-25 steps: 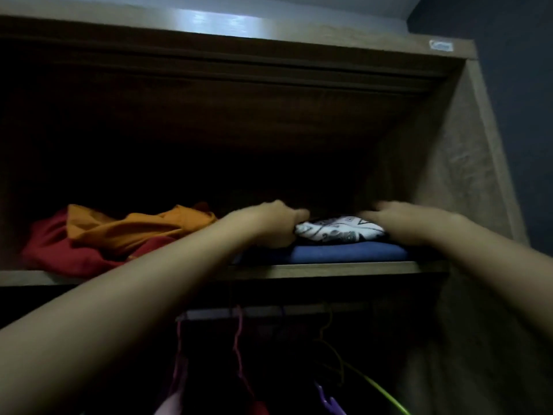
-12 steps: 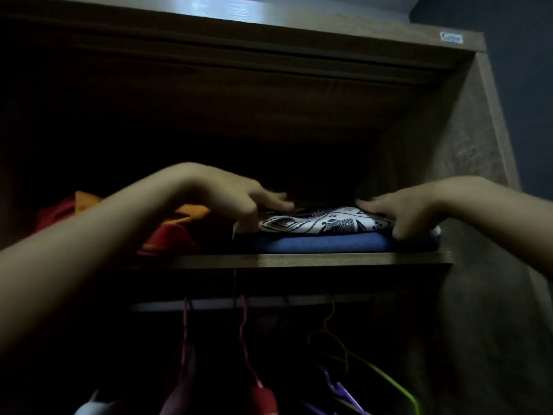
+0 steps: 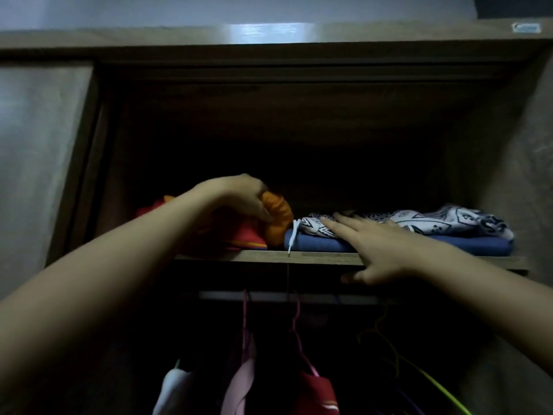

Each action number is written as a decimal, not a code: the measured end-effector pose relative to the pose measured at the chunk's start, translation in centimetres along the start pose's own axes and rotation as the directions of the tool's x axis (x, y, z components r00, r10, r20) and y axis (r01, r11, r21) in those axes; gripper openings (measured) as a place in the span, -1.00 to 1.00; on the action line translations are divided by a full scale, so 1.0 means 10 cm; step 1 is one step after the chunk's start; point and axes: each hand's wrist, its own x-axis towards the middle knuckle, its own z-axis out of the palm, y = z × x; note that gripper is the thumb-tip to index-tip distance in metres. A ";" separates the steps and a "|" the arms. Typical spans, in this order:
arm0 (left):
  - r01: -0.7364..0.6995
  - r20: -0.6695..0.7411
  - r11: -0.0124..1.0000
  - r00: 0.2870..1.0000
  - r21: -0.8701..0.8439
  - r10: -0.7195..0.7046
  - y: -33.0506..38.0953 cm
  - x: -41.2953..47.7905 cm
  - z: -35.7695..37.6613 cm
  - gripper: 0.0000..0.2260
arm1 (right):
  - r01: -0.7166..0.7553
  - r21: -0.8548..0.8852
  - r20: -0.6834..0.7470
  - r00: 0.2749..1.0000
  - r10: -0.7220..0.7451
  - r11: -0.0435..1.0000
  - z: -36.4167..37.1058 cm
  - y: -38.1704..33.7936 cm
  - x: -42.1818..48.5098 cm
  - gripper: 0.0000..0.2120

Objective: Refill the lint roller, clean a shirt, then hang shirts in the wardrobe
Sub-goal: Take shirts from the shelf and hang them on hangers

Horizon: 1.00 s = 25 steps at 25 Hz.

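I'm tidying the wardrobe shelf (image 3: 314, 258): left hand (image 3: 236, 196) fingers grip the orange garment (image 3: 276, 218), right hand (image 3: 380, 250) lies flat, empty, on the patterned shirt (image 3: 419, 221); hanging comes next

Matt wood-grain shelf (image 3: 314, 258); soft cloth shirts (image 3: 419, 224)

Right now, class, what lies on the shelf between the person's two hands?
In the head view, bunched orange cloth held by the left hand, then a white drawstring, before the right hand.
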 end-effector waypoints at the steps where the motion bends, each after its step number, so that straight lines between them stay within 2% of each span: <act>1: 0.003 -0.100 1.000 0.995 -0.029 -0.006 -0.04 0.02 -0.05 -0.59 | -0.006 0.010 -0.002 1.000 0.006 1.000 0.00 0.00 0.00 -0.06; 3: 0.027 -0.321 0.994 0.945 -0.104 -0.060 -0.11 0.04 -0.16 -0.54 | -0.020 0.021 -0.003 1.000 0.020 1.000 -0.01 0.00 0.00 -0.11; 4: 0.048 -0.435 0.988 0.894 -0.145 -0.107 -0.14 0.01 -0.20 -0.53 | -0.024 0.024 -0.009 1.000 0.024 0.999 -0.01 0.00 0.00 -0.13; 7: -0.024 -0.711 0.970 0.685 -0.243 -0.161 -0.18 -0.25 -0.37 -0.57 | -0.032 0.025 -0.020 0.999 0.032 0.999 0.00 -0.01 -0.03 -0.15; 10: -0.175 -0.862 0.968 0.502 -0.177 -0.068 -0.27 -0.66 -0.56 -0.62 | -0.081 0.053 -0.047 0.995 0.084 0.995 0.03 -0.06 -0.08 -0.03; 11: -0.211 -0.891 0.964 0.451 -0.161 -0.050 -0.30 -0.81 -0.61 -0.62 | -0.095 0.137 -0.083 0.991 0.107 0.986 0.03 -0.12 -0.12 0.07; 13: -0.252 -0.921 0.958 0.389 -0.138 -0.031 -0.29 -1.13 -0.74 -0.63 | -0.050 0.387 -0.257 0.953 0.159 0.921 0.00 -0.31 -0.26 0.21; 15: -0.273 -0.910 0.952 0.415 -0.135 -0.010 -0.23 -1.47 -0.82 -0.66 | 0.129 0.556 -0.483 0.854 0.193 0.821 -0.09 -0.64 -0.48 0.19; 16: -0.288 -0.892 0.944 0.452 -0.160 -0.013 -0.18 -1.62 -0.83 -0.67 | 0.243 0.571 -0.601 0.774 0.198 0.784 -0.14 -0.83 -0.60 0.13; 18: -0.332 -0.827 0.908 0.562 -0.256 -0.028 -0.09 -1.95 -0.74 -0.69 | 0.421 0.532 -0.756 0.628 0.187 0.735 -0.23 -1.17 -0.86 0.02; 19: -0.349 -0.776 0.881 0.629 -0.318 -0.031 -0.05 -2.10 -0.62 -0.70 | 0.467 0.519 -0.778 0.604 0.171 0.716 -0.26 -1.31 -0.98 -0.06; 20: -0.351 -0.708 0.848 0.706 -0.398 -0.039 -0.04 -2.24 -0.46 -0.71 | 0.495 0.532 -0.773 0.615 0.155 0.687 -0.24 -1.42 -1.10 -0.19; 22: -0.251 -0.507 0.784 0.857 -0.568 -0.093 -0.08 -2.49 -0.05 -0.69 | 0.498 0.608 -0.712 0.686 0.148 0.618 -0.13 -1.59 -1.29 -0.55; 24: -0.023 -0.161 0.680 0.977 -0.733 -0.139 -0.15 -2.74 0.41 -0.57 | 0.347 0.775 -0.530 0.812 0.243 0.529 0.09 -1.67 -1.46 -0.85; 25: 0.110 0.059 0.564 0.992 -0.818 -0.108 -0.19 -2.87 0.62 -0.47 | 0.192 0.862 -0.367 0.875 0.316 0.470 0.20 -1.68 -1.53 -0.94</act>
